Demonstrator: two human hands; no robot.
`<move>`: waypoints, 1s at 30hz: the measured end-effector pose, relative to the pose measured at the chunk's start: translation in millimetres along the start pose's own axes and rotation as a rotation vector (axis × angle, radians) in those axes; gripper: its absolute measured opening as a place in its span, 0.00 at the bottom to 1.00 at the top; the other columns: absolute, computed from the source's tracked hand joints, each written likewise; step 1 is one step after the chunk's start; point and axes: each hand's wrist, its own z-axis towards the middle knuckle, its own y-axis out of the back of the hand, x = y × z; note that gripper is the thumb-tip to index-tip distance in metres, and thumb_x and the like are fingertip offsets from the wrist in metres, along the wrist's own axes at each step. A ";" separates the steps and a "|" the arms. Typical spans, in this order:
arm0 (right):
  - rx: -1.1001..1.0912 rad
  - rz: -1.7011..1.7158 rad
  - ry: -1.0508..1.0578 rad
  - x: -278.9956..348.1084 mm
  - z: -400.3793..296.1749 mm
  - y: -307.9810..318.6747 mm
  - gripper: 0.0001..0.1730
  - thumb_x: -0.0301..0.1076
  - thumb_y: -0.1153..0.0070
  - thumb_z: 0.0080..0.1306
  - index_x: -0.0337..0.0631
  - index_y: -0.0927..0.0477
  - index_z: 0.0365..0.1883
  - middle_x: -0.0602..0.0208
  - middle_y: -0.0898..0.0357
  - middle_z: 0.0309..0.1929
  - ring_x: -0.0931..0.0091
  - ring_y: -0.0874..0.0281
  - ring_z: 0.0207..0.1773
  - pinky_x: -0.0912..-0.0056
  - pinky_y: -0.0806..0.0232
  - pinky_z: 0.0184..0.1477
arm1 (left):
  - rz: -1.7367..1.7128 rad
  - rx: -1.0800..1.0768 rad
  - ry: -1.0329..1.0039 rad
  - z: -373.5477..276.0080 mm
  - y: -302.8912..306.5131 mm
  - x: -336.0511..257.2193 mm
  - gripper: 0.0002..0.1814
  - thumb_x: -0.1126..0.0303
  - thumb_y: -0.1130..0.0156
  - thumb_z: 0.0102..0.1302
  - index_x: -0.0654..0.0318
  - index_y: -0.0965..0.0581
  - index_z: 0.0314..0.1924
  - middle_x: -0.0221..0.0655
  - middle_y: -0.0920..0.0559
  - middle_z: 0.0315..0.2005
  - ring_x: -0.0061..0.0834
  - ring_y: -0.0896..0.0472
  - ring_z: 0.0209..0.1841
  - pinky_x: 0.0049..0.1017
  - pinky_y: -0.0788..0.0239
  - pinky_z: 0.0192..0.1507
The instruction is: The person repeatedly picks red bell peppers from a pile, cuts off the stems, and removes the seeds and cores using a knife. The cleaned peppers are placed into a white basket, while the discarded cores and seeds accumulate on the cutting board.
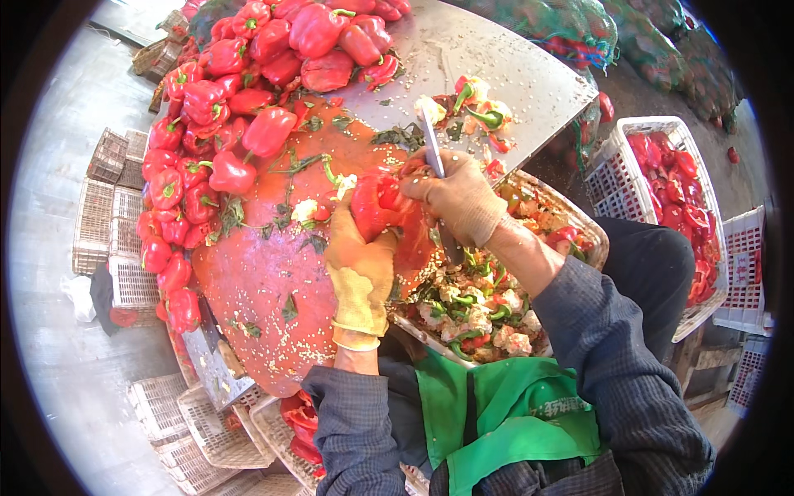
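My left hand, in a stained yellow work glove, grips a red bell pepper above the table. The pepper looks cut open on the side facing my right hand. My gloved right hand is closed around a knife, which sticks out above and below the fist, and its fingers are at the pepper's edge. Below that hand stands a crate of pepper cores with green stems and pale seed clusters. Several loose cores lie on the bare metal beyond the knife.
A heap of whole red peppers covers the far and left side of the metal table. Seeds and wilted leaves litter the wet red surface. A white crate of cut peppers stands right; mesh sacks lie beyond. Stacked crates stand left.
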 end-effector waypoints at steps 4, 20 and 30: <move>-0.013 -0.056 0.050 -3.3 -4.0 7.0 0.09 0.21 0.38 0.62 0.34 0.22 0.40 0.72 0.26 0.21 0.83 0.31 0.16 0.77 0.39 0.18 | 0.032 -0.082 -0.029 4.0 3.7 10.3 0.27 0.79 0.34 0.57 0.66 0.26 0.59 0.39 0.16 0.46 0.27 0.17 0.47 0.28 0.27 0.52; -0.061 -0.927 0.153 -7.8 -32.4 60.2 0.28 0.37 0.29 0.56 0.34 0.23 0.52 0.62 0.18 0.36 0.74 0.19 0.41 0.68 0.26 0.46 | -0.032 -0.150 -0.002 7.3 36.6 40.9 0.22 0.78 0.34 0.56 0.66 0.24 0.52 0.29 0.17 0.41 0.21 0.20 0.38 0.22 0.28 0.42; 0.010 -0.007 -0.167 13.9 -28.6 52.8 0.22 0.33 0.41 0.68 0.33 0.28 0.57 0.62 0.20 0.36 0.77 0.23 0.26 0.73 0.26 0.24 | -0.378 -0.231 0.039 2.1 31.1 33.8 0.14 0.80 0.37 0.59 0.66 0.23 0.46 0.28 0.18 0.36 0.20 0.23 0.34 0.23 0.29 0.39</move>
